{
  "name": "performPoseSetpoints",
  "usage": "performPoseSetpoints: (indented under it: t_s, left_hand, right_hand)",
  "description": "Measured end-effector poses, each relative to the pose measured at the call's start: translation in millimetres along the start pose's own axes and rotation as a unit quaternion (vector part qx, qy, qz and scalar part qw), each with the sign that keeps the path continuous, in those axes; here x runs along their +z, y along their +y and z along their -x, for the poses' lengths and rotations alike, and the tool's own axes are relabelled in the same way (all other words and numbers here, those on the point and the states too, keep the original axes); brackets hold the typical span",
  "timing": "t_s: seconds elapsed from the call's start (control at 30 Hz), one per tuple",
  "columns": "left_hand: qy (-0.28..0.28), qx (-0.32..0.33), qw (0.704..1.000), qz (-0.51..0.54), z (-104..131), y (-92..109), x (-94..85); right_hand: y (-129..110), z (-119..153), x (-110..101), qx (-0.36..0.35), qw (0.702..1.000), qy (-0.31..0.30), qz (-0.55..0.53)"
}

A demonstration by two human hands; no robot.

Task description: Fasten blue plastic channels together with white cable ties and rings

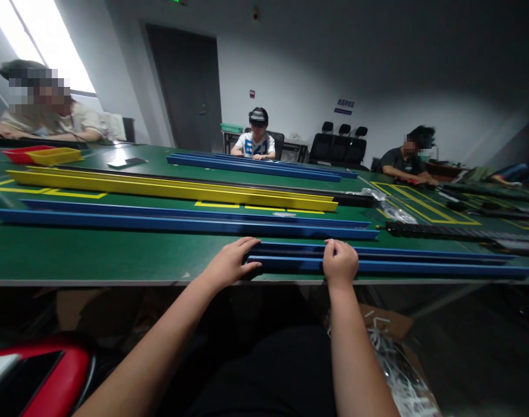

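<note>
Left hand (230,263): thumb, fingers apart at end of near blue channel (421,267) | right hand (341,263): fisted over it, can't tell grip

Bare f'arms (154,341), prob. blk clothes (268,365)

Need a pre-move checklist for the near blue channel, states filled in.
1. Left hand at the left end of the near blue channel: ok, thumb and fingers spread.
2. Right hand at the same channel: ok, closed in a fist.
3. What the fist holds: cannot tell.
4. Near channel on the table: ok, lying along the front edge.
5. Gap to the next blue channel behind: ok, green strip visible between.
6. Co-workers' hands off the near channel: ok.
</note>
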State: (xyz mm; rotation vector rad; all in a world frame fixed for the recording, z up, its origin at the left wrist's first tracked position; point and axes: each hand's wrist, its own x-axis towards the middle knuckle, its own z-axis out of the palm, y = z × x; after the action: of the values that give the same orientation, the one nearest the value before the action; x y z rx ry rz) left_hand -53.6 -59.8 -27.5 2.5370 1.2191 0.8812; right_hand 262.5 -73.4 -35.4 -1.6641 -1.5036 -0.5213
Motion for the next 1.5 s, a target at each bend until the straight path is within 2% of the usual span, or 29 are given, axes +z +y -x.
performPoseSetpoints:
  t_s: [0.17,0.27,0.4,0.63,0.8,1.5]
  left_hand:
    - [0.012,-0.043,0.999,0.013,6.4,2.8,-1.4]
    - [0.031,-0.087,0.996,0.017,7.3,3.6,-1.5]
    - [0.06,-0.096,0.993,-0.016,9.1,2.9,-2.4]
    - [0.004,-0.09,0.99,-0.104,9.5,4.0,-0.1]
    - [-0.016,-0.094,0.986,-0.136,9.4,7.7,-0.5]
    - [-0.022,-0.072,0.988,-0.132,9.4,10.7,-0.1]
  right_hand:
    - [-59.0,12.1,6.3,-0.057,0.994,-0.088,-0.008]
    - [-73.4,13.3,9.1,-0.05,0.994,-0.101,0.002]
    - [-71.3,11.9,10.4,-0.05,0.992,-0.108,0.027]
    - [-70.4,12.0,10.8,-0.053,0.992,-0.108,0.047]
    - [-70.5,11.4,11.0,-0.052,0.992,-0.107,0.046]
    - [-70.9,12.2,11.2,-0.049,0.992,-0.107,0.052]
